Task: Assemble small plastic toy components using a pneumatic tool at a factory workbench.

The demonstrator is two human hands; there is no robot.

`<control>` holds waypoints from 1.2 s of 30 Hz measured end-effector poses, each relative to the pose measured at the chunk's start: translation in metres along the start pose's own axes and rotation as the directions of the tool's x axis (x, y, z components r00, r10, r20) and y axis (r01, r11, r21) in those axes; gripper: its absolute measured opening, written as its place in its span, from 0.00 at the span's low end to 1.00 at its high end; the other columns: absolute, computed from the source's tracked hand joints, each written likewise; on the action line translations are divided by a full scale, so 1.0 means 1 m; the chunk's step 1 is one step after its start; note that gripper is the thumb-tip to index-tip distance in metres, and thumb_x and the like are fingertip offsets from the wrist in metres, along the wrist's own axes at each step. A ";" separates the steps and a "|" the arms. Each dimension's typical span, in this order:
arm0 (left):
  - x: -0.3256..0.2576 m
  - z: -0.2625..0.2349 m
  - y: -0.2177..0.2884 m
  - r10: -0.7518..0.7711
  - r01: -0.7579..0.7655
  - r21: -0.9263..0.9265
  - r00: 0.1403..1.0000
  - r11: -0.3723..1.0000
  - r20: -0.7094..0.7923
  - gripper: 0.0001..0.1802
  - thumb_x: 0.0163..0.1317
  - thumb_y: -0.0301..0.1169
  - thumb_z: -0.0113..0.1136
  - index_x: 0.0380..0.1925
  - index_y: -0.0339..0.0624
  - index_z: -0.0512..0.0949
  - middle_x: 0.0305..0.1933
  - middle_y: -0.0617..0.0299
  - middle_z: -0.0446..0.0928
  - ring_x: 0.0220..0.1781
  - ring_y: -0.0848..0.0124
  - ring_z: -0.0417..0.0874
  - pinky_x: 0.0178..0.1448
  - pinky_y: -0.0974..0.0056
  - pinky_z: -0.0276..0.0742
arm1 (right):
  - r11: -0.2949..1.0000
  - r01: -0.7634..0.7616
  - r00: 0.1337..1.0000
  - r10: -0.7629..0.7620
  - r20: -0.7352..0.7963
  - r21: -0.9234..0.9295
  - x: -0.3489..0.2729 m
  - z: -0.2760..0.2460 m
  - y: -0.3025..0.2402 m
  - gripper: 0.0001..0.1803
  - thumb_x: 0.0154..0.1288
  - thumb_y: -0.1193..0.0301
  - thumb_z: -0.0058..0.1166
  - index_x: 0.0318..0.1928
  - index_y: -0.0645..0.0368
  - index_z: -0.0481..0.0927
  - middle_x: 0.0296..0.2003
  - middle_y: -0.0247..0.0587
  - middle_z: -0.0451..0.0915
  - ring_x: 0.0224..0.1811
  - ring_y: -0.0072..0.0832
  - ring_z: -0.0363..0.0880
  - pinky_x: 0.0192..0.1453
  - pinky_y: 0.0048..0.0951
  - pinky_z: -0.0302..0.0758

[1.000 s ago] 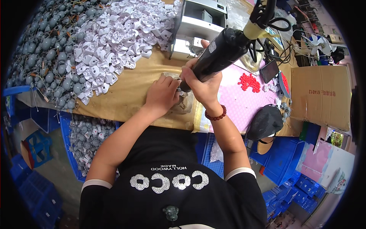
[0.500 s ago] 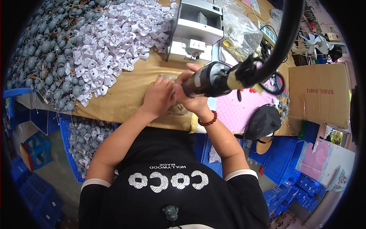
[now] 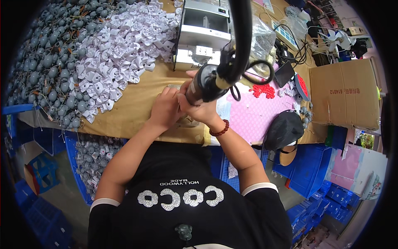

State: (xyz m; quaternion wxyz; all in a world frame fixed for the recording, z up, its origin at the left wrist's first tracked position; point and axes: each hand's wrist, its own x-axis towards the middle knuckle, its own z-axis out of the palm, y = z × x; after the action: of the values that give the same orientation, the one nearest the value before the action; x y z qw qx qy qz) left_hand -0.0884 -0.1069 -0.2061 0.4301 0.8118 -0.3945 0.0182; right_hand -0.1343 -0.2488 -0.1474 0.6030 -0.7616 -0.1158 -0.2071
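My right hand (image 3: 204,113) is wrapped round the dark cylindrical body of a corded electric screwdriver (image 3: 197,88), which stands nearly upright under its thick black cable. Its tip is hidden beneath my hands. Close against it, my left hand (image 3: 165,109) has its fingers bent and pressed together over a small clear fixture (image 3: 188,121) on the table. What those fingers hold cannot be made out. Just beyond both hands is a white and grey boxy machine (image 3: 203,31) with an open front.
White plastic parts (image 3: 120,50) lie heaped at the far left, beside a pile of grey round parts (image 3: 49,62) with wires. On the right are a pink bubble-wrap sheet (image 3: 253,120), red pieces (image 3: 264,91), a black cap (image 3: 284,130) and a cardboard box (image 3: 346,93).
The upper end of the screwdriver and its cable have swung left and it stands more upright. Both hands stay together over the fixture. The view has shifted slightly, baring more red pieces.
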 end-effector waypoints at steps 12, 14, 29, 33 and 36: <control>-0.005 -0.003 0.014 -0.157 0.147 0.121 0.984 0.982 0.081 0.23 0.54 0.31 0.69 0.51 0.43 0.78 0.57 0.60 0.74 0.60 0.55 0.71 0.63 0.52 0.71 | 0.831 -0.507 0.635 0.540 -0.553 0.229 0.037 -0.112 0.049 0.21 0.67 0.75 0.61 0.58 0.66 0.73 0.40 0.39 0.80 0.38 0.26 0.82 0.43 0.28 0.79; -0.008 -0.007 0.012 -0.127 0.120 0.086 0.989 0.989 0.071 0.23 0.55 0.30 0.69 0.53 0.44 0.78 0.57 0.61 0.77 0.62 0.56 0.72 0.64 0.52 0.71 | 0.796 -0.523 0.565 0.591 -0.576 0.303 0.024 -0.120 0.062 0.31 0.67 0.75 0.60 0.69 0.69 0.67 0.49 0.46 0.81 0.47 0.29 0.82 0.52 0.28 0.78; -0.019 -0.003 0.003 -0.017 0.020 0.050 0.999 0.999 -0.044 0.21 0.58 0.27 0.67 0.53 0.43 0.78 0.52 0.56 0.80 0.60 0.53 0.78 0.60 0.52 0.76 | 0.928 -0.371 0.897 0.366 -0.250 0.026 -0.013 -0.018 0.055 0.07 0.70 0.72 0.61 0.42 0.64 0.84 0.38 0.38 0.81 0.38 0.24 0.78 0.41 0.26 0.75; -0.020 -0.023 0.005 -0.029 0.025 -0.109 0.999 0.994 -0.033 0.20 0.60 0.26 0.65 0.54 0.44 0.76 0.49 0.53 0.79 0.55 0.51 0.80 0.54 0.53 0.79 | 0.821 -0.459 0.829 0.533 -0.170 0.339 0.007 -0.011 0.027 0.11 0.75 0.67 0.59 0.44 0.64 0.85 0.33 0.27 0.80 0.36 0.14 0.73 0.43 0.18 0.70; -0.034 -0.097 0.009 -0.160 0.160 0.023 0.937 0.987 0.310 0.17 0.64 0.25 0.62 0.53 0.41 0.78 0.50 0.51 0.80 0.53 0.51 0.82 0.57 0.52 0.79 | 0.788 -0.584 0.811 0.577 0.099 0.193 -0.001 -0.026 0.022 0.12 0.76 0.67 0.58 0.46 0.64 0.85 0.35 0.28 0.82 0.36 0.13 0.73 0.44 0.19 0.71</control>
State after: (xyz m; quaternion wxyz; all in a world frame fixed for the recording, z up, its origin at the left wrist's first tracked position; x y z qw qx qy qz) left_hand -0.0877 -0.0200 -0.1512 0.3637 0.8333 -0.3901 -0.1454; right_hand -0.1299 -0.2791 -0.1621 0.7138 -0.6942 0.0913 0.0152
